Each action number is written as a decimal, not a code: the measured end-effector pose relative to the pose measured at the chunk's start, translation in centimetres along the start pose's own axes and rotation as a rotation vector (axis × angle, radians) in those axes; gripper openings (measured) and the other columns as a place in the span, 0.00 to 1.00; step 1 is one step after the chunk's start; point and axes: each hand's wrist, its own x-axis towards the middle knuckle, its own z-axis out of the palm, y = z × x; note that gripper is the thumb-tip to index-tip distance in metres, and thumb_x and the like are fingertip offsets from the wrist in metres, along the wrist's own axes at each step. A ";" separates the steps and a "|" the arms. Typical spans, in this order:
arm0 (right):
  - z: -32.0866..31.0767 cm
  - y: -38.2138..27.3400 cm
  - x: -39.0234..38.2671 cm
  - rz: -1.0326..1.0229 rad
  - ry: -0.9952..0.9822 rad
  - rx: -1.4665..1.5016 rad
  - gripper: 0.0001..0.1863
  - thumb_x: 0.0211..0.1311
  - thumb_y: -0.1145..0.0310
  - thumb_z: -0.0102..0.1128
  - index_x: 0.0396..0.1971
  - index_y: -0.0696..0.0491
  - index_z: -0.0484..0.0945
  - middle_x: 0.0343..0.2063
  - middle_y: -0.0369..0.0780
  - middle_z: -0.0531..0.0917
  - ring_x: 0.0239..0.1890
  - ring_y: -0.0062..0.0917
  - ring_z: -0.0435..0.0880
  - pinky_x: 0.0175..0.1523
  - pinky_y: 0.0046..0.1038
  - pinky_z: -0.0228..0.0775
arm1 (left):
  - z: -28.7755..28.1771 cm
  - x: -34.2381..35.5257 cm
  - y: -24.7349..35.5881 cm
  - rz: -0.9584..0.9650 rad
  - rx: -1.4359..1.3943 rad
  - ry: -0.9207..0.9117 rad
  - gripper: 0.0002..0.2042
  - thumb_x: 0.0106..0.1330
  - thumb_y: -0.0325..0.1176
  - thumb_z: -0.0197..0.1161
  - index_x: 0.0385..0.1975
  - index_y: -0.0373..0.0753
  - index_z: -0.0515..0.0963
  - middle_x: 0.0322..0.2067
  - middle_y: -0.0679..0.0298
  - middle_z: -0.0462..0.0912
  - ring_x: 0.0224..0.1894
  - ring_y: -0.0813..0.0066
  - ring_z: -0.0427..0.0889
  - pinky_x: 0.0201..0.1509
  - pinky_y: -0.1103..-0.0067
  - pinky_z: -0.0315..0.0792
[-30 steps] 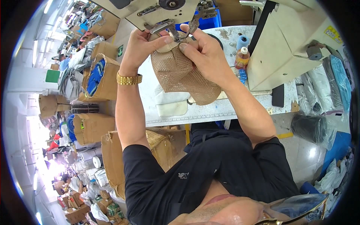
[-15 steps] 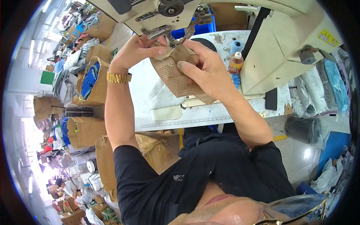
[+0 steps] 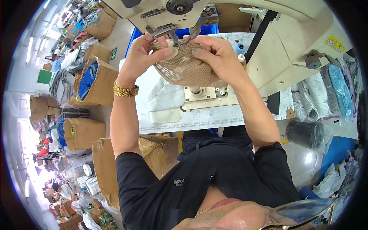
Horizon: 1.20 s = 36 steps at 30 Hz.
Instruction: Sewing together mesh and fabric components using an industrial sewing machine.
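Observation:
A tan mesh fabric piece (image 3: 183, 68), bulging like a pouch or a cap, hangs below the needle area of the sewing machine (image 3: 226, 11). Its upper edge lies at the presser foot (image 3: 176, 41). My left hand (image 3: 143, 57) pinches the left end of that edge, thumb in front on a pale band. On the right, my right hand (image 3: 218, 57) grips the mesh with the thumb on top, its fingertips close to the foot. The other fingers of both hands are partly hidden behind the fabric.
White fabric pieces (image 3: 165, 97) lie on the worktable (image 3: 199, 124), left of the machine's base plate (image 3: 207, 102). A blue thread cone (image 3: 240, 48) and a white-capped bottle (image 3: 241, 58) stand by the machine's column. Cardboard boxes (image 3: 86, 132) line the left; plastic-wrapped rolls (image 3: 320, 90) lie right.
The mesh piece has turned and spread sideways, uncovering the base plate below. My right hand has shifted right and up, its thumb nearer the upper edge. My left hand keeps its pinch.

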 end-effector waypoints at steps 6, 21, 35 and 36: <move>-2.1 1.0 1.9 0.094 -0.141 0.036 0.12 0.62 0.76 0.57 0.45 0.59 0.82 0.41 0.34 0.84 0.40 0.15 0.80 0.47 0.19 0.72 | 1.5 -0.4 0.1 0.085 0.084 0.098 0.09 0.58 0.26 0.71 0.31 0.37 0.76 0.35 0.70 0.78 0.40 0.87 0.75 0.42 0.86 0.73; -1.5 -0.2 1.1 -0.083 -0.090 -0.052 0.10 0.60 0.82 0.57 0.41 0.60 0.82 0.35 0.33 0.82 0.36 0.14 0.79 0.43 0.18 0.70 | 1.6 -0.8 0.3 0.010 0.007 0.145 0.08 0.59 0.27 0.70 0.31 0.36 0.75 0.37 0.69 0.77 0.39 0.85 0.76 0.44 0.84 0.74; -1.9 -0.3 2.4 -0.113 -0.114 -0.127 0.09 0.56 0.78 0.60 0.36 0.56 0.85 0.31 0.34 0.82 0.29 0.16 0.76 0.36 0.19 0.68 | 2.1 -1.1 -0.4 0.094 0.017 0.212 0.08 0.60 0.26 0.70 0.32 0.36 0.76 0.37 0.69 0.76 0.40 0.85 0.76 0.45 0.86 0.73; -2.0 -0.2 2.7 -0.118 -0.134 -0.111 0.08 0.57 0.78 0.60 0.36 0.57 0.85 0.30 0.34 0.83 0.29 0.16 0.76 0.37 0.19 0.69 | 2.2 -1.2 -0.5 0.091 0.044 0.240 0.08 0.60 0.26 0.70 0.32 0.36 0.76 0.37 0.70 0.76 0.40 0.85 0.76 0.45 0.86 0.73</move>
